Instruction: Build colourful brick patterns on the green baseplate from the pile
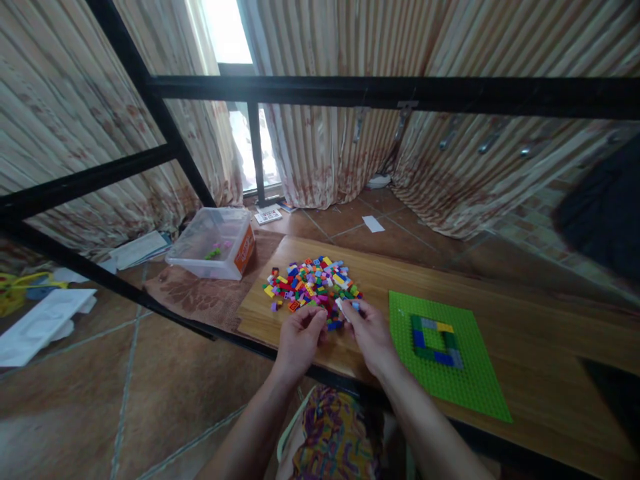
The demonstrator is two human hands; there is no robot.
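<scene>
A pile of small multicoloured toy bricks [313,280] lies on the wooden table. At its near edge is my left hand [301,331], thumb and fingers pinched together; whatever they hold, if anything, is hidden. My right hand [369,331] is closed on a white toy brick [340,305] at the pile's near right side. Between the two hands some red and blue bricks show. To the right of my right hand, a green baseplate [477,373] lies flat, bearing a square ring of green, blue, grey and yellow bricks [443,359] with an open middle.
A clear plastic box [207,263] with an orange label and a few bricks inside stands beyond the table's left end, on a brown mat [173,293]. Black metal bars [350,90] cross in front of the curtains. A white tray-like piece [40,327] lies on the tiled floor.
</scene>
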